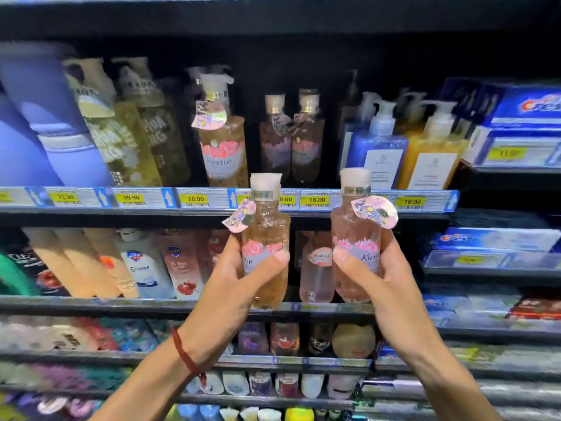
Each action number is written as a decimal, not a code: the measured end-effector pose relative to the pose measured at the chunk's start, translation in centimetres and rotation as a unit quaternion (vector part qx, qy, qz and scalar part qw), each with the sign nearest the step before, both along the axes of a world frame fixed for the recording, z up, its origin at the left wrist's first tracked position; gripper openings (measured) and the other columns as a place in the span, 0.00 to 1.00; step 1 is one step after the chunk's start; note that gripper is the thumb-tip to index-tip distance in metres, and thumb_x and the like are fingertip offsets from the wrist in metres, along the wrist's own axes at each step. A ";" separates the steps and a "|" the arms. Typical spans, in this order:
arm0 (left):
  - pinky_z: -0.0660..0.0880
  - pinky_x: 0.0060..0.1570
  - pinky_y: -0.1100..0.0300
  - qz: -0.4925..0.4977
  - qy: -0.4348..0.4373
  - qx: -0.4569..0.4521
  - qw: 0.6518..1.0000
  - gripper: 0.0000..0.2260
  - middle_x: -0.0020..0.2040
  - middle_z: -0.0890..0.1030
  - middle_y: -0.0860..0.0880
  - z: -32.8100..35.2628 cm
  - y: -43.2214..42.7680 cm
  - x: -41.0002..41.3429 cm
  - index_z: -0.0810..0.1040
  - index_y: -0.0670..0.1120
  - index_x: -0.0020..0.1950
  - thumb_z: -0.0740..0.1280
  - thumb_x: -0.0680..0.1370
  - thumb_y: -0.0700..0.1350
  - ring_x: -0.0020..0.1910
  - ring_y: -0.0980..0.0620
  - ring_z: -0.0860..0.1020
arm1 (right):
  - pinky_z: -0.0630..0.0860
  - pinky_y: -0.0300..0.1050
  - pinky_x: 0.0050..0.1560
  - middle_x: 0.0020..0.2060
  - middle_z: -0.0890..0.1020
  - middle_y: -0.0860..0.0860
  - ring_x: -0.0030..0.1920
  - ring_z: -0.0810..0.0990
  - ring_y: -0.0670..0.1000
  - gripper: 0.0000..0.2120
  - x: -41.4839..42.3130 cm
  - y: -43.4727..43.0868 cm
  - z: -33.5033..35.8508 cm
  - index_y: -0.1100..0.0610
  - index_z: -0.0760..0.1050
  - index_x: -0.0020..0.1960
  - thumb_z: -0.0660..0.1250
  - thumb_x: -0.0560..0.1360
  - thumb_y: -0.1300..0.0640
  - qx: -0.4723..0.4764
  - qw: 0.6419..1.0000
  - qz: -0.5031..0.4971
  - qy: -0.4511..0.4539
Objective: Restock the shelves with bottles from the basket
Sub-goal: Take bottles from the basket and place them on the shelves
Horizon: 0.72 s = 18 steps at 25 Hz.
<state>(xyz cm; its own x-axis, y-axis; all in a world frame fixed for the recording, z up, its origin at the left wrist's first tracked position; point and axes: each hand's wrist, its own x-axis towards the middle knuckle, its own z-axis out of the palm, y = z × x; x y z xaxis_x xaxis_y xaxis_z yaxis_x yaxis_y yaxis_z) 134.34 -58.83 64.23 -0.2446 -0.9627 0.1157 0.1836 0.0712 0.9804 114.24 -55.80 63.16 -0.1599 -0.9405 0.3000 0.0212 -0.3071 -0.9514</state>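
My left hand (pixel 243 275) grips a small amber bottle (pixel 267 220) with a white cap, a rose label and a pink tag. A matching small pink bottle (pixel 355 226) with its own pink tag stands upright in my right hand (pixel 379 278). I hold both in front of the upper shelf edge (pixel 194 199) with its yellow price tags. Behind them, two similar small bottles (pixel 291 141) stand at the back of that shelf, beside a larger pump bottle (pixel 221 141) of the same brand. The basket is out of view.
Left on the upper shelf stand purple bottles (pixel 45 117) and gold-labelled bottles (pixel 127 129); right are blue and yellow pump bottles (pixel 403 147) and toothpaste boxes (pixel 522 117). Dark room lies in front of the two small bottles. Lower shelves hold several packed bottles.
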 end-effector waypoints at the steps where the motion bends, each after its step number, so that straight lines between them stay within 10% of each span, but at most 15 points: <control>1: 0.77 0.44 0.58 0.003 0.007 0.005 1.000 0.24 0.49 0.84 0.52 0.3 -0.2 -0.3 0.77 0.53 0.64 0.75 0.69 0.51 0.46 0.53 0.79 | 0.80 0.42 0.60 0.59 0.86 0.47 0.60 0.84 0.48 0.23 -0.2 -0.2 0.0 0.47 0.74 0.68 0.72 0.73 0.52 -0.004 1.000 0.006 -0.014; 6: 0.70 0.46 0.48 0.016 0.051 0.024 0.998 0.19 0.47 0.78 0.45 0.6 -0.8 0.4 0.78 0.50 0.61 0.73 0.71 0.49 0.45 0.47 0.72 | 0.81 0.54 0.62 0.58 0.86 0.49 0.60 0.84 0.55 0.23 0.0 -1.2 1.1 0.47 0.75 0.67 0.73 0.74 0.51 -0.006 1.000 0.014 -0.004; 11: 0.76 0.49 0.49 0.038 0.045 0.001 0.998 0.23 0.49 0.84 0.49 1.9 -2.2 2.7 0.79 0.51 0.62 0.79 0.69 0.48 0.47 0.50 0.79 | 0.79 0.32 0.49 0.49 0.86 0.38 0.49 0.84 0.38 0.23 1.7 -3.1 4.9 0.48 0.75 0.62 0.74 0.68 0.54 -0.080 0.996 -0.042 0.022; 18: 0.77 0.58 0.44 0.051 0.036 -0.022 0.998 0.23 0.54 0.85 0.50 2.1 -3.8 4.4 0.79 0.55 0.64 0.76 0.69 0.55 0.49 0.52 0.81 | 0.75 0.27 0.54 0.53 0.84 0.40 0.53 0.83 0.35 0.21 4.5 -8.1 8.9 0.53 0.75 0.65 0.77 0.75 0.60 -0.156 0.976 -0.089 0.126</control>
<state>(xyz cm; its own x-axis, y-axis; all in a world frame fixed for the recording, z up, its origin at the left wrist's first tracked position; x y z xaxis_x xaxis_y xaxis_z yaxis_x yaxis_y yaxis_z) 138.74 -62.60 66.38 -0.1358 -0.9757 0.1718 0.2422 0.1355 0.9607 118.74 -63.89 72.11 -0.1965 -0.7614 0.6178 -0.2810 -0.5600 -0.7794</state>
